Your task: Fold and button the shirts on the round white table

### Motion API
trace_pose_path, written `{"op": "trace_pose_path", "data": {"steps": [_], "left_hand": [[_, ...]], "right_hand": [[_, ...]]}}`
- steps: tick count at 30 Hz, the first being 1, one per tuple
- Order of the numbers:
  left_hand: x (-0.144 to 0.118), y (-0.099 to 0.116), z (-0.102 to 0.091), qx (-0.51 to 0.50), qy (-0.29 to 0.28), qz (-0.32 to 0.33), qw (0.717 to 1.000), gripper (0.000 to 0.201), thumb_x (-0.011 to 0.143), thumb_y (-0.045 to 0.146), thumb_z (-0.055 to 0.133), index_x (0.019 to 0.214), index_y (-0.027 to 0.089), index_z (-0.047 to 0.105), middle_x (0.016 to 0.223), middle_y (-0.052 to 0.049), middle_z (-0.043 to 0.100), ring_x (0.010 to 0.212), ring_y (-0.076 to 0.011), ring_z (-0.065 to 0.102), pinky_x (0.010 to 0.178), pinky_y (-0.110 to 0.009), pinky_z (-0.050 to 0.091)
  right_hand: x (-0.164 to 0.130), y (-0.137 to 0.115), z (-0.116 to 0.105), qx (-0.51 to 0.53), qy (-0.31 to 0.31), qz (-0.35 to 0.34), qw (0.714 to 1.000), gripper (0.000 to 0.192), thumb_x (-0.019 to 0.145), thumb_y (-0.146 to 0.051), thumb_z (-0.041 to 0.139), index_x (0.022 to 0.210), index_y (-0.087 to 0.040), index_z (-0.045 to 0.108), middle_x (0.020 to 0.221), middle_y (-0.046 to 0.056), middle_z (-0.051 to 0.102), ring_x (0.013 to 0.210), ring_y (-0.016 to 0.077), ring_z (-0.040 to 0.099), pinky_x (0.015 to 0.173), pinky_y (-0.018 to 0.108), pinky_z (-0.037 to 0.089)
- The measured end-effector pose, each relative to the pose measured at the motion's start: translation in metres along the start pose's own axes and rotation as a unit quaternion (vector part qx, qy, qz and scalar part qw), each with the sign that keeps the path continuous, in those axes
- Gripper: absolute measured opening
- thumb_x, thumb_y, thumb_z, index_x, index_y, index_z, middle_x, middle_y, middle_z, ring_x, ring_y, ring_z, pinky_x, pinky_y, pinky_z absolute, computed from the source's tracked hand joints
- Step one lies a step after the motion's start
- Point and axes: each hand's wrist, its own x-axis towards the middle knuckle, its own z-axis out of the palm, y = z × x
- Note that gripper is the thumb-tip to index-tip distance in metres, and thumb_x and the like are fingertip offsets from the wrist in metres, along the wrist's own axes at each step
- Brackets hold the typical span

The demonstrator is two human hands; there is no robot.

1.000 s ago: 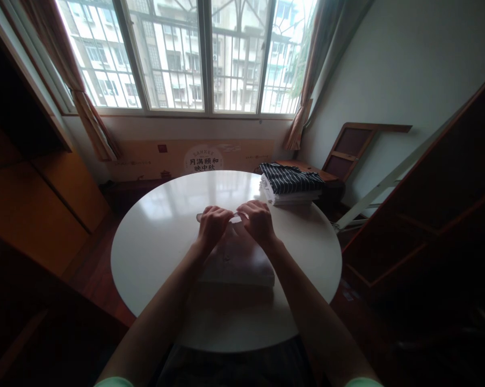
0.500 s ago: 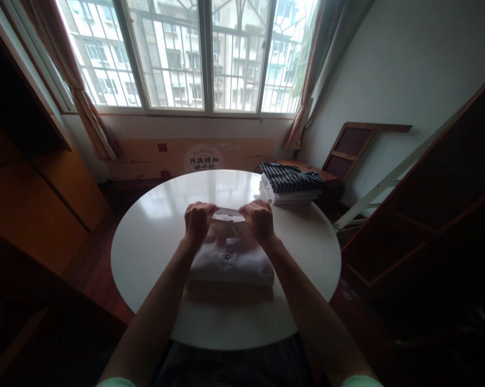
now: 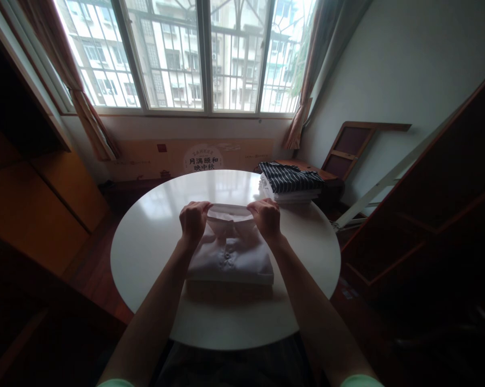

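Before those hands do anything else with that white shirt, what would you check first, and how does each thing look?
1. Both hands on the collar: ok. The left hand and right hand pinch the collar at its two ends.
2. Folded white shirt lies flat and square: ok.
3. Shirt fully on the round table: ok, bare top shows all round it.
4. Striped pile at the far right edge stays apart from the shirt: ok.
5. Buttons done up: cannot tell, too dim.
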Motion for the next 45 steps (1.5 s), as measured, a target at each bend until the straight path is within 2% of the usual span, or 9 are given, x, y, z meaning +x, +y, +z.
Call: {"op": "trace_pose_path", "data": {"steps": [8,14,21,31,40,45], "left_hand": [[0.001,-0.003,0.002,0.003,0.005,-0.032,0.999,0.023,0.083,0.032,0.049,0.086,0.021,0.069,0.082,-0.006,0.069,0.078,-0.0206,0.061,0.069,-0.029,0.042],[0.000,-0.004,0.002,0.013,0.019,-0.052,0.998,0.026,0.084,0.037,0.047,0.083,0.020,0.067,0.080,-0.007,0.068,0.075,-0.0209,0.060,0.064,-0.028,0.040],[0.000,-0.003,0.004,0.023,0.017,-0.061,0.998,0.027,0.086,0.030,0.042,0.087,0.020,0.067,0.084,-0.007,0.068,0.078,-0.0204,0.060,0.066,-0.028,0.041],[0.000,0.000,0.002,0.028,0.004,-0.087,0.996,0.028,0.083,0.024,0.041,0.090,0.021,0.067,0.088,-0.005,0.069,0.082,-0.0200,0.061,0.068,-0.028,0.043],[0.000,-0.004,0.000,-0.003,-0.006,-0.126,0.992,0.019,0.077,0.030,0.051,0.079,0.021,0.068,0.072,-0.006,0.068,0.067,-0.0209,0.061,0.058,-0.028,0.041],[0.001,-0.002,-0.001,-0.033,0.018,-0.100,0.994,0.016,0.077,0.028,0.053,0.078,0.019,0.066,0.073,-0.005,0.066,0.061,-0.0170,0.058,0.058,-0.026,0.040]], "right_hand": [[0.002,0.014,-0.004,0.016,0.003,0.047,0.999,0.011,0.079,-0.022,0.058,0.075,-0.019,0.068,0.077,0.005,0.067,0.078,0.0186,0.057,0.073,0.028,0.039],[0.003,0.012,-0.006,0.009,0.019,0.053,0.998,0.011,0.078,-0.024,0.058,0.073,-0.019,0.066,0.072,0.005,0.064,0.075,0.0187,0.055,0.067,0.027,0.039],[0.004,0.010,-0.002,-0.003,0.019,0.056,0.998,0.014,0.079,-0.018,0.051,0.071,-0.016,0.062,0.071,0.006,0.061,0.071,0.0186,0.052,0.066,0.028,0.037],[0.003,0.009,0.000,0.027,0.040,0.082,0.995,0.018,0.072,-0.008,0.041,0.074,-0.016,0.058,0.070,0.005,0.057,0.068,0.0173,0.050,0.064,0.027,0.036],[0.002,0.008,-0.003,-0.006,0.056,0.144,0.988,0.012,0.073,-0.014,0.045,0.073,-0.017,0.056,0.063,0.004,0.055,0.057,0.0156,0.046,0.057,0.026,0.033],[0.002,0.010,-0.002,0.030,0.062,0.109,0.992,0.015,0.076,-0.014,0.044,0.080,-0.016,0.059,0.069,0.005,0.059,0.062,0.0164,0.050,0.062,0.027,0.037]]}}
